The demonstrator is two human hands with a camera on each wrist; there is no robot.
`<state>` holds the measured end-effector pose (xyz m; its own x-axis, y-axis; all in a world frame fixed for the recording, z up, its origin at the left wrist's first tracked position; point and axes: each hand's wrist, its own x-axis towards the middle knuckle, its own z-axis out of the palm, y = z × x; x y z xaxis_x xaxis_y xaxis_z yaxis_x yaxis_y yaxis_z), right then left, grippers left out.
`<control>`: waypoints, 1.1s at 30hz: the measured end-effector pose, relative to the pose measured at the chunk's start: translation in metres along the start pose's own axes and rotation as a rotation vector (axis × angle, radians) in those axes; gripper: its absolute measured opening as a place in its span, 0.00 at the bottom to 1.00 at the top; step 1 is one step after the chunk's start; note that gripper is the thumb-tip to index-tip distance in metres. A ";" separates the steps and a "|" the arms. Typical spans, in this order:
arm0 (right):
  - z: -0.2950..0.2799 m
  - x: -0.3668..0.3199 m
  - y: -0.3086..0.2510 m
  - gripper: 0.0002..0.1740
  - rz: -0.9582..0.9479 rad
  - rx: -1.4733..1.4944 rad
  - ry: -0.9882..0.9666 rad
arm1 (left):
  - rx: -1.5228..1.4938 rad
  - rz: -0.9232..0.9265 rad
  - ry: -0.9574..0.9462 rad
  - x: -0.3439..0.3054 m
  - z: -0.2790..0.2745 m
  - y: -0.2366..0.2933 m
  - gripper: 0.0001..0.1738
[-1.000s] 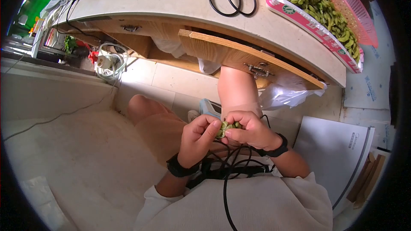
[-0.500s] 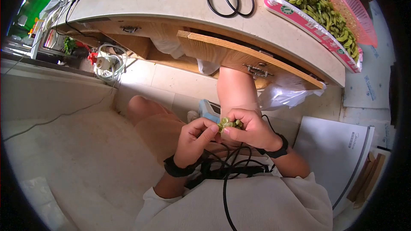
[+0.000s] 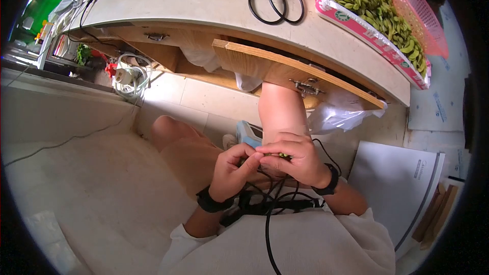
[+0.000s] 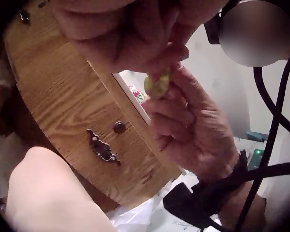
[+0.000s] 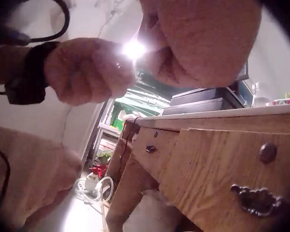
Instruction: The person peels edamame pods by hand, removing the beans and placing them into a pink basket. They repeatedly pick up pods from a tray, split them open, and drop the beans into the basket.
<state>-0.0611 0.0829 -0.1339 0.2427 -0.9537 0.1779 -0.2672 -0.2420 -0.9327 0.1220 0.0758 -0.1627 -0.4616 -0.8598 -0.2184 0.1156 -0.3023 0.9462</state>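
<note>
Both hands meet above the lap in the head view. The right hand (image 3: 296, 159) has its fingers curled round some green pods (image 3: 284, 156), which show between thumb and fingers. Fingertips touching it, the left hand (image 3: 232, 172) has a bent index finger and a thumb close together. In the left wrist view a green pod (image 4: 157, 86) is pinched between the two hands' fingertips, with the right hand (image 4: 195, 128) below it. The right wrist view shows the left hand (image 5: 89, 72) with curled fingers; glare covers the place where the hands meet.
A pink-edged box (image 3: 356, 26) of green pods stands on the counter (image 3: 204, 7), beside a pink basket (image 3: 415, 12). A wooden drawer (image 3: 260, 61) stands out above the right leg. Black cables (image 3: 268, 234) cross the lap. A white panel (image 3: 395, 183) lies at the right.
The right hand's fingers have moved over the pods toward the left fingertips, so the opened green pod seen between the hands earlier is now mostly covered. The left hand has barely moved.
</note>
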 end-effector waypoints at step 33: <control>-0.018 -0.020 0.009 0.04 0.668 1.029 -0.060 | 0.118 0.083 0.079 -0.004 0.012 0.007 0.06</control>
<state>-0.0855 0.0970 -0.1400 0.3906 -0.8195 -0.4194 0.4984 0.5713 -0.6521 0.1142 0.0823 -0.1528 -0.3837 -0.9108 -0.1523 0.0440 -0.1827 0.9822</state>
